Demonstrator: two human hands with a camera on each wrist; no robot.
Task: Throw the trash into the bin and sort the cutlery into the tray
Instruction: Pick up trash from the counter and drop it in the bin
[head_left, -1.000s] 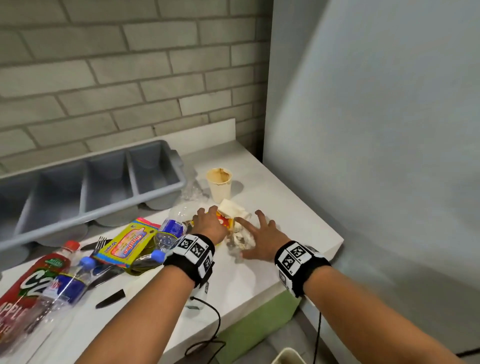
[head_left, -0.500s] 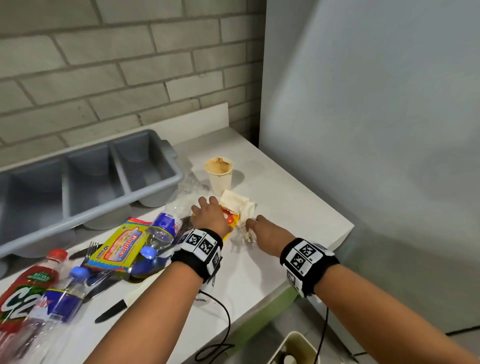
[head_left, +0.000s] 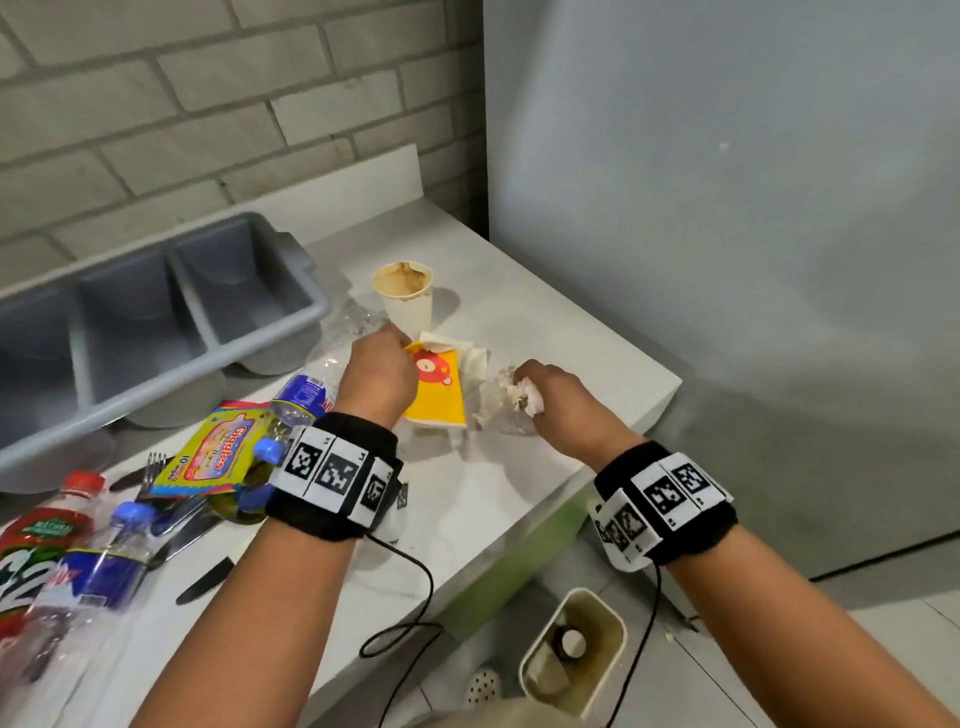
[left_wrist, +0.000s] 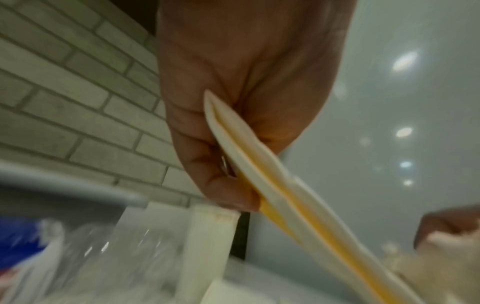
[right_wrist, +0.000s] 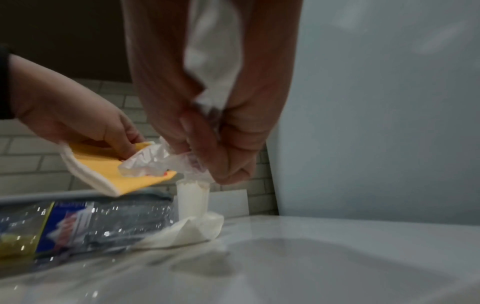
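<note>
The trash step is in hand, judging by what both hands have gathered from the bench (head_left: 498, 499). The left hand (head_left: 379, 371) pinches a folded yellow napkin (head_left: 435, 395), thumb on one face and fingers under the other, and the wrist view shows it lifted clear of the surface. The right hand (head_left: 553, 397) is clenched round a crumpled wad of tissue and clear plastic wrap (head_left: 517, 392), which bulges out past the knuckles.

Taking the paper cup (head_left: 404, 299) as the mark: the napkin hangs just in front of it, and the wad sits in front of it and to the right. A second white napkin (right_wrist: 192, 230) lies flat at the cup's foot, untouched. The bin (head_left: 574, 644) stands on the floor well in front of the cup, below the bench's front edge and roughly under the right wrist.

The next move, I would say, calls for both hands to draw back over the bench edge and let go above the bin's mouth; the opening looks narrow, so the light wrap may drift wide.

Much remains. To the cup's left lie plastic bottles (head_left: 306, 395) and a snack packet (head_left: 218, 457), with a fork (head_left: 151, 467) and knife (head_left: 205, 581) among them. The grey tray (head_left: 197, 312) sits left of the cup, against the brick wall.
</note>
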